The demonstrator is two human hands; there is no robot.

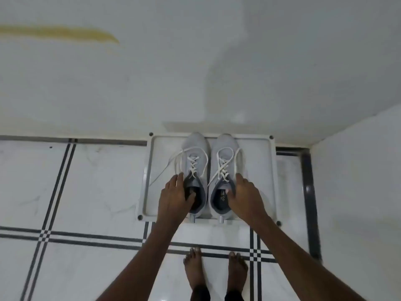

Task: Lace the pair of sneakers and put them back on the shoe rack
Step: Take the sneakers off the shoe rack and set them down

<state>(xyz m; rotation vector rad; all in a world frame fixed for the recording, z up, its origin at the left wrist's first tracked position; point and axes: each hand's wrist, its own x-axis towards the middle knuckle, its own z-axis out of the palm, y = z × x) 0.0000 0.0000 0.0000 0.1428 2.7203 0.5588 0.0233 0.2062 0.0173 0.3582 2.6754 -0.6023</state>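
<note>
Two light grey sneakers with white laces stand side by side, toes toward the wall, on the top shelf of a white shoe rack (258,170). My left hand (173,196) grips the collar of the left sneaker (194,153), thumb inside the opening. My right hand (243,196) grips the collar of the right sneaker (224,148) the same way. Both shoes are laced through the eyelets, and the lace ends hang loose; one long lace (162,170) trails off the left shoe over the rack's left edge.
The rack stands against a white wall (195,72), close to a corner on the right. White floor tiles (86,192) with black stripes spread to the left and in front. My bare feet (214,272) stand just before the rack.
</note>
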